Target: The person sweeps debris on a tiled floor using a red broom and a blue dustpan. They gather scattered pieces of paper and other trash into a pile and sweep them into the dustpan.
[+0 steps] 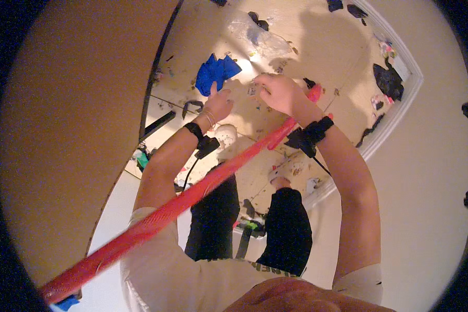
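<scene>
My left hand [218, 104] reaches down over the littered floor with its index finger extended. That fingertip overlaps the lower edge of a crumpled blue piece of cloth or paper [215, 73]; whether it grips the piece is unclear. My right hand [280, 91] is to the right with curled fingers, and I cannot tell if anything small is in them. A long red pole [202, 187] slants from the lower left up to my right forearm, which hides part of it. Red parts [315, 93] show beyond that wrist. Neither hand grasps the pole.
Black scraps [388, 81], a clear plastic sheet [271, 41] and small debris lie on the tan floor [327, 50]. A white baseboard [407, 105] bounds the right side; a large brown panel [74, 117] stands left. Black straps with cabled devices [207, 146] circle both wrists.
</scene>
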The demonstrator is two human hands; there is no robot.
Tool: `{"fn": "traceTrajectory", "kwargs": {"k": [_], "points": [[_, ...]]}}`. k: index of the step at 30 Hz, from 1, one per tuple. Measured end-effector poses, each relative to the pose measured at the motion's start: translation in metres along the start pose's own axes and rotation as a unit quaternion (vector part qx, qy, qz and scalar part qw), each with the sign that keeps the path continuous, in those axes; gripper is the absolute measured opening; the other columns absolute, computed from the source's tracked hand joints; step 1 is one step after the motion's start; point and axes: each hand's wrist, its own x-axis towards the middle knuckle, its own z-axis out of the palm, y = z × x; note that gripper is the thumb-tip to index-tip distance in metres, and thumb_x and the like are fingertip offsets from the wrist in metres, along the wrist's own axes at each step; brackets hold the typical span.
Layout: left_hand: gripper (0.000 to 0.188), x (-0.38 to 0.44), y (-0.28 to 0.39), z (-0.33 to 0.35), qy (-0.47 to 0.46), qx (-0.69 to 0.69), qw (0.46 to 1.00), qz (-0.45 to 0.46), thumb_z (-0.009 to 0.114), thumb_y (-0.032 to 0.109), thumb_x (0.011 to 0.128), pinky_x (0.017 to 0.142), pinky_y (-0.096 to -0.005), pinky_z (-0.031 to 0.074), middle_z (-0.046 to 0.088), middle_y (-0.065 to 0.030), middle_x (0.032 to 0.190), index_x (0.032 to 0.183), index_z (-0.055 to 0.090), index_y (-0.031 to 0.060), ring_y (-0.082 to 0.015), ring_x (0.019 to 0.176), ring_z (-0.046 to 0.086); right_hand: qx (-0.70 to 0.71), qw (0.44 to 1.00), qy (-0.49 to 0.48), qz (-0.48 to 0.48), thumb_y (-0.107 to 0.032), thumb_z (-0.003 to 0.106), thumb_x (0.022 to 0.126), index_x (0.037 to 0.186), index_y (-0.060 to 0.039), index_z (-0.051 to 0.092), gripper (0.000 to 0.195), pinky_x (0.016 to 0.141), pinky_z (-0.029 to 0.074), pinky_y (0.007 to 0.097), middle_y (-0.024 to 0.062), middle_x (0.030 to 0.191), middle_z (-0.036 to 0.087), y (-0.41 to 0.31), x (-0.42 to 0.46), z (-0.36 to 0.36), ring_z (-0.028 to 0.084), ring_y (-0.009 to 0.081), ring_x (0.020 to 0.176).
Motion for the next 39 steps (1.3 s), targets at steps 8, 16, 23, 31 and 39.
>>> {"fn": "traceTrajectory", "kwargs": {"k": [8,16,23,31,39], "points": [[0.054,0.098,-0.091,0.084,-0.001,0.217,0.974,0.067,0.049,0.033,0.084,0.108,-0.0462,0.029,0.053,-0.0245,0.123,0.123,0.049,-0.0048,-0.0430,0.122,0.042,0.014,0.999,0.003,-0.042,-0.018,0.054,0.084,0.103,-0.0039,0.062,0.025,0.073,0.051,0.0426,0.0200,0.092,0.065,0.037,0.007,0.013,0.062,0.0381,0.083],[0.026,-0.017,0.015,-0.043,0.283,-0.168,0.942,-0.069,0.068,0.019,0.076,0.082,-0.0409,0.048,0.064,-0.0204,0.096,0.096,0.063,0.0024,-0.0343,0.093,0.061,-0.013,1.000,0.019,0.020,-0.018,0.056,0.086,0.106,-0.0034,0.060,0.025,0.069,0.051,0.0413,0.0186,0.087,0.065,-0.019,-0.063,-0.028,0.062,0.0382,0.079],[0.030,-0.163,0.077,-0.122,0.195,-0.360,0.873,-0.266,0.062,0.013,0.078,0.079,-0.0398,0.050,0.065,-0.0227,0.096,0.106,0.062,0.0014,-0.0370,0.086,0.064,0.235,0.951,0.106,0.169,-0.021,0.054,0.088,0.106,-0.0055,0.061,0.025,0.072,0.051,0.0389,0.0174,0.091,0.066,-0.144,-0.144,-0.051,0.065,0.0301,0.081],[0.033,-0.378,0.178,-0.188,-0.021,-0.638,0.757,-0.144,0.054,0.028,0.094,0.057,-0.0248,0.051,0.065,-0.0049,0.089,0.111,0.057,-0.0003,-0.0117,0.075,0.062,0.244,0.961,0.092,0.094,-0.025,0.065,0.081,0.127,-0.0023,0.045,0.055,0.089,0.046,0.0396,0.0234,0.114,0.058,-0.293,-0.234,-0.084,0.058,0.0355,0.105],[0.035,-0.496,0.227,-0.286,0.004,-0.635,0.769,0.070,0.048,0.002,0.082,0.080,-0.0241,0.046,0.059,-0.0031,0.100,0.116,0.052,0.0010,-0.0102,0.089,0.055,0.547,0.822,-0.067,0.143,-0.031,0.058,0.092,0.133,-0.0012,0.042,0.053,0.101,0.037,0.0337,0.0128,0.130,0.050,-0.377,-0.278,-0.147,0.048,0.0208,0.117]]}}
